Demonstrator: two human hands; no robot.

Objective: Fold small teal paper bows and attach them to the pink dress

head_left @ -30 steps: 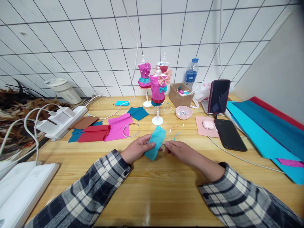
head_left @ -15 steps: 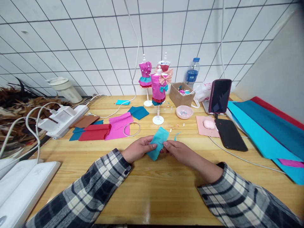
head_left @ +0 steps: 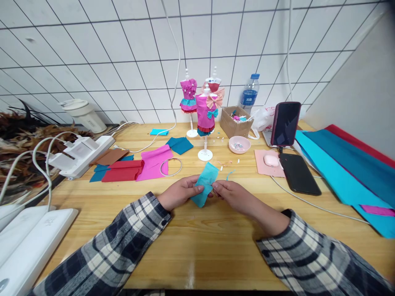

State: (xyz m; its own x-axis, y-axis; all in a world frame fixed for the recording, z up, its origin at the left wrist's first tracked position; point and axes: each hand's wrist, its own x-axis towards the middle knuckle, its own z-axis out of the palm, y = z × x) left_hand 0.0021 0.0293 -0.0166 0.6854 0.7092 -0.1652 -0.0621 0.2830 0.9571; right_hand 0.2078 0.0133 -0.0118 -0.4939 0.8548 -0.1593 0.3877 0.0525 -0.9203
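Observation:
A small turquoise piece of fabric (head_left: pixel 205 182) is held just above the wooden table (head_left: pixel 197 246) at the middle. My left hand (head_left: pixel 180 192) pinches its left edge, thumb on top. My right hand (head_left: pixel 233 196) is closed in a pinch at the fabric's right edge; earlier frames showed a thin pin or needle in those fingers, now hidden against the cloth. Both arms wear plaid sleeves. Behind the hands stand small mannequins in pink dresses (head_left: pixel 206 115), the nearest with a turquoise bow.
Pink, red, brown and blue fabric pieces (head_left: pixel 132 166) and a wire ring (head_left: pixel 170 166) lie left of centre. A power strip (head_left: pixel 80 153) sits left. A pink dish (head_left: pixel 239 144), cardboard box (head_left: pixel 236 122), water bottle (head_left: pixel 249 93), standing phone (head_left: pixel 285 123), flat phone (head_left: pixel 296 174) and large paper sheets (head_left: pixel 345 168) are right.
My right hand has moved left, closing the gap to the fabric. The thin pin seen between its fingers is now hidden against the cloth. The fabric has folded slightly.

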